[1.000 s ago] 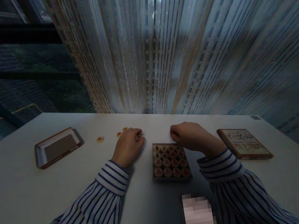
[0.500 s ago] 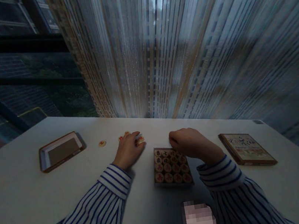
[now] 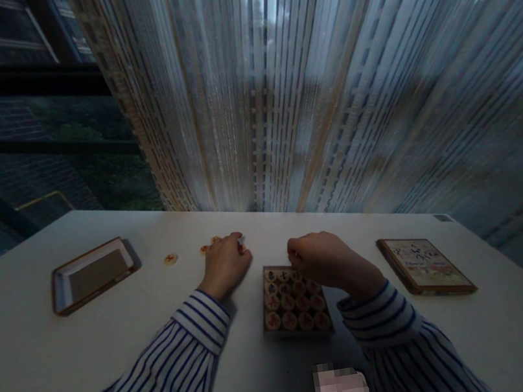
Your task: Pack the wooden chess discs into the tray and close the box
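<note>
A small wooden box (image 3: 268,330) of round game pieces with red and dark characters sits on the white table (image 3: 32,374) before me. My right hand (image 3: 323,260) hovers curled over the box's far right corner, fingers pinched together; what they hold is hidden. My left hand (image 3: 225,265) rests on the table left of the box, fingers closed over loose pieces. Two or three loose pieces (image 3: 170,258) lie further left of that hand.
An empty box lid (image 3: 90,275) lies at the far left. A flat brown box with a printed cover (image 3: 423,257) lies at the right. Striped curtains (image 3: 304,85) hang behind the table's far edge. A dark window is at the upper left.
My right hand has shifted slightly left over the box's far corner. My left hand has drawn its fingers in over the loose pieces. The view has tilted a little.
</note>
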The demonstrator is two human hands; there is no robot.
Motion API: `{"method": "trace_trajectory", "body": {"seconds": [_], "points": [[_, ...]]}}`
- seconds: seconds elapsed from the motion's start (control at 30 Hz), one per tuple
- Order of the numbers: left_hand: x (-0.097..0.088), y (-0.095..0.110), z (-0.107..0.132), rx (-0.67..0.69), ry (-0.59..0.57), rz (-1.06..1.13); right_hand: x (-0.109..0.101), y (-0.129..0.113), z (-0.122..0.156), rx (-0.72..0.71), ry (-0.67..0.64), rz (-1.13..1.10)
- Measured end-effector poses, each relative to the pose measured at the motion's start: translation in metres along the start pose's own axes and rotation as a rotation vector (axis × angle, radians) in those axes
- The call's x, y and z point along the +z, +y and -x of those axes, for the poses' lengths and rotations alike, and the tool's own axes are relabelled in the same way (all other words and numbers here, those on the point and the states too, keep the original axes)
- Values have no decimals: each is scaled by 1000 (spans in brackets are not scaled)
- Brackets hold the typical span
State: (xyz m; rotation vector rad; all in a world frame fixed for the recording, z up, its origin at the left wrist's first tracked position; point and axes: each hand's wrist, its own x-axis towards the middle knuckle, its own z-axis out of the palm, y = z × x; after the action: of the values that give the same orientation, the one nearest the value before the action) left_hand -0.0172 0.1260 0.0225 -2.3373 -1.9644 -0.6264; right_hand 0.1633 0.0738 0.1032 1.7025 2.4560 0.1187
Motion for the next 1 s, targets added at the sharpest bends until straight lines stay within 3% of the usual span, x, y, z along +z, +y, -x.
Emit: {"method": "trace_trajectory", "body": {"seconds": [0.23,0.5,0.7,0.83,1.0], "points": [[-2,0,-1,27,19,70,1,-1,-1,-15,-2,-1],[-13,7,0,236,274,271,2,0,0,-22,36,2],[-21,15,4,313,349,340,-5,-2,-1,-2,111,-45],[-25,20,8,353,376,390,-6,-3,-2,25,262,-230],[-32,28,13,451,380,415,-4,-1,-4,19,414,-631]]}}
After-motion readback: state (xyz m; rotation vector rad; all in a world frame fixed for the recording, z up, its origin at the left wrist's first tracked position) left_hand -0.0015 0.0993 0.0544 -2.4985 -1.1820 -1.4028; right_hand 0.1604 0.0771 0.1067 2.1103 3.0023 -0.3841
